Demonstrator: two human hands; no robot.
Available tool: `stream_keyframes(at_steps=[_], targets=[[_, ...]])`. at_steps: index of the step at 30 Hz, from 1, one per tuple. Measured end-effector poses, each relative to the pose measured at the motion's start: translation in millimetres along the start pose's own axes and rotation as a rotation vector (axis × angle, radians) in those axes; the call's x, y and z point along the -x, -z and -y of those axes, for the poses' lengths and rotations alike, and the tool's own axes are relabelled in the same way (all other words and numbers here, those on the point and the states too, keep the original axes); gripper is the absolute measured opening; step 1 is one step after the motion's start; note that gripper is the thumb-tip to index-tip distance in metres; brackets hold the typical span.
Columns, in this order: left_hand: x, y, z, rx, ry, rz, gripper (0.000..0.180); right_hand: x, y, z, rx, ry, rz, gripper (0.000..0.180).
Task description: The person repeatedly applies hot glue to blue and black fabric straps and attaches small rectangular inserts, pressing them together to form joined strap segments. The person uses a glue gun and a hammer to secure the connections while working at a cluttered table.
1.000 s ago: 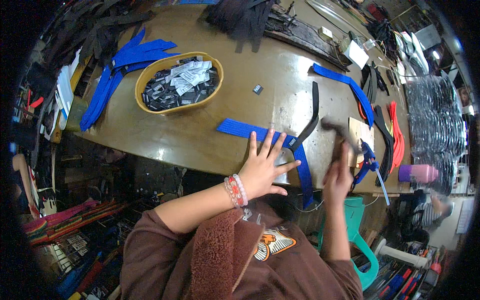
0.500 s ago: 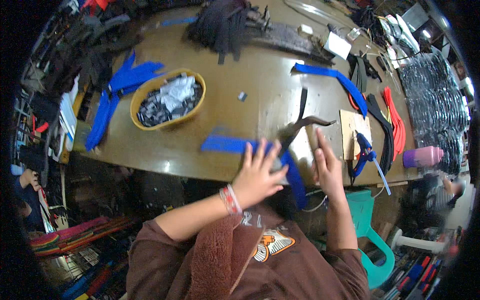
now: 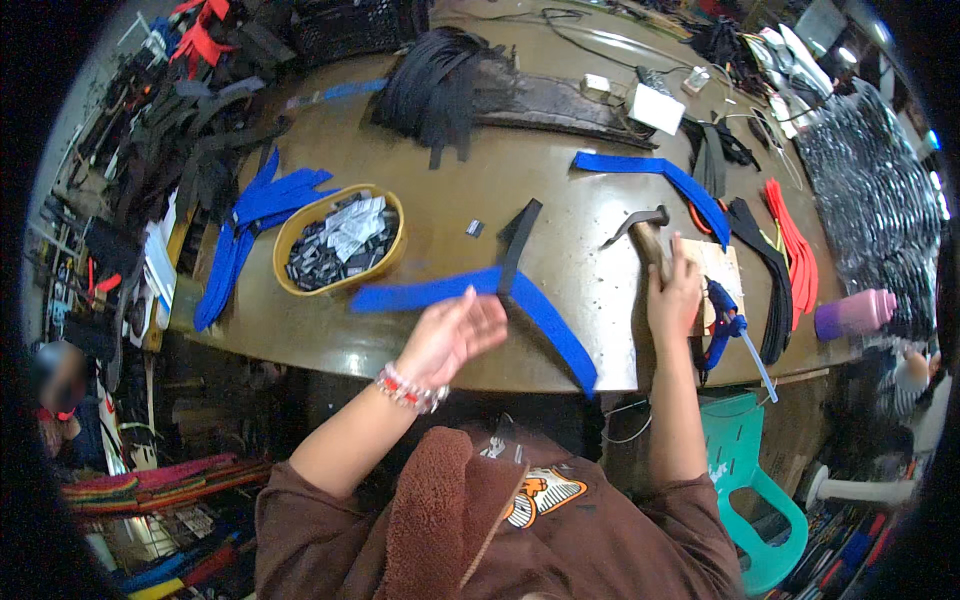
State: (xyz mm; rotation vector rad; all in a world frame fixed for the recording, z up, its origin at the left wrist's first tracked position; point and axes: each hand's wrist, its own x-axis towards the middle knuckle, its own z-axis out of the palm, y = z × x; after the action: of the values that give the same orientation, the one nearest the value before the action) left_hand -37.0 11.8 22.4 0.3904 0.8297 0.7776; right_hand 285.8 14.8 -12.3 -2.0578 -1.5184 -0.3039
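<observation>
On the bench (image 3: 420, 330) a blue strap (image 3: 480, 292) lies bent in a V with a black strap (image 3: 518, 240) crossing its fold. The right hand (image 3: 674, 290) grips a hammer (image 3: 645, 235), its head lifted clear of the straps. The left hand (image 3: 452, 335) hovers open just below the joint, holding nothing. The pieces look laid in place, the hammering seemingly unfinished; many loose straps lie around
</observation>
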Motion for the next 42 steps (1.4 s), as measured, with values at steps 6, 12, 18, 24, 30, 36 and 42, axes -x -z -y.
stream_keyframes(at_steps=[6, 12, 18, 24, 30, 36, 42], targets=[[-6, 5, 8, -1.439, -0.974, -0.095, 0.015, -11, -24, 85, -0.338, 0.242, 0.231, 0.036], [-79, -3, 8, -1.435, -0.877, -0.151, 0.021, -48, -46, 171, -0.346, 0.117, 0.205, 0.024], [-74, -6, 11, -1.43, -1.069, -0.114, 0.02, -8, 36, 115, -0.86, 0.581, 1.306, 0.017], [-72, -5, 15, -1.483, -1.123, -0.085, 0.018, 35, -1, 118, -0.559, 0.267, 0.565, 0.024], [-58, 1, 14, -1.493, -0.941, 0.013, 0.016, 58, -21, 123, -0.445, 0.418, 0.31, 0.023], [-52, -2, 5, -1.541, -0.88, 0.092, 0.018, 53, -14, 128, -0.453, 0.387, 0.299, 0.025], [-34, 3, 11, -1.437, -0.847, 0.179, 0.018, 58, -9, 132, -0.275, 0.468, 0.377, 0.044]])
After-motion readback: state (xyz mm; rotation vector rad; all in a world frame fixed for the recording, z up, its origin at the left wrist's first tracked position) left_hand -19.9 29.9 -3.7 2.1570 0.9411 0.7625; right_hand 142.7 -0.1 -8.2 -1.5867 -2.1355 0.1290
